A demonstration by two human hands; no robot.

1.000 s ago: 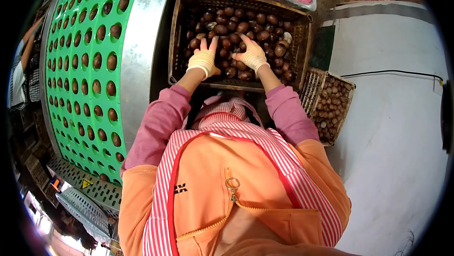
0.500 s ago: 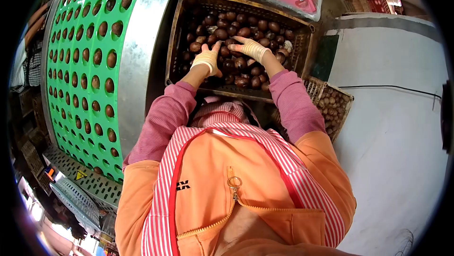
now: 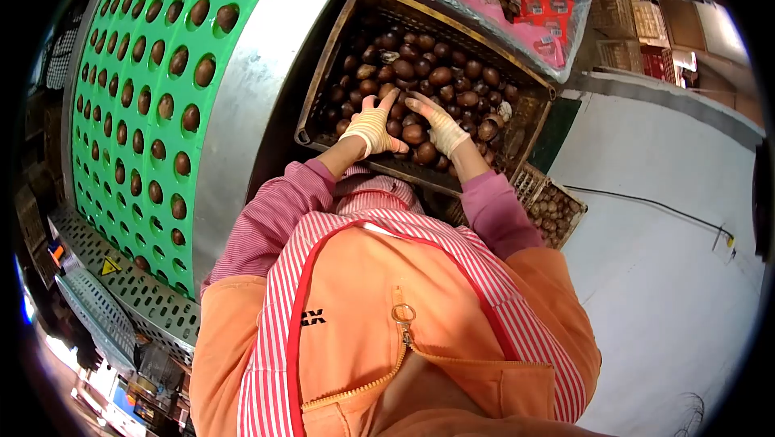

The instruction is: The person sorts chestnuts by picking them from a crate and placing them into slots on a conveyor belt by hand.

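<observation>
My left hand (image 3: 373, 127), in a cream wrap with bare fingertips, rests over the near side of a brown plastic crate (image 3: 326, 58). Its fingers and thumb are spread among dark brown, egg-shaped things that look like eggs (image 3: 440, 76). Close beside it, my right hand (image 3: 441, 125) wears the same wrap and lies with fingers extended on the same heap. Both hands touch the eggs from above, their fingertips angled toward each other. No egg is plainly gripped in either hand; what lies under the palms is hidden.
On the left, a green conveyor (image 3: 137, 161) carries brown eggs in its round pockets, edged by a curved metal panel (image 3: 250, 66). A plastic-lined box (image 3: 484, 1) stands beyond the crate. A smaller crate (image 3: 557, 211) of paler round things sits right, near a white wall (image 3: 662, 259).
The view has turned, so the crate appears tilted and farther right. My hands have come closer together over the eggs, with the right hand's fingers now pointing more toward the left hand.
</observation>
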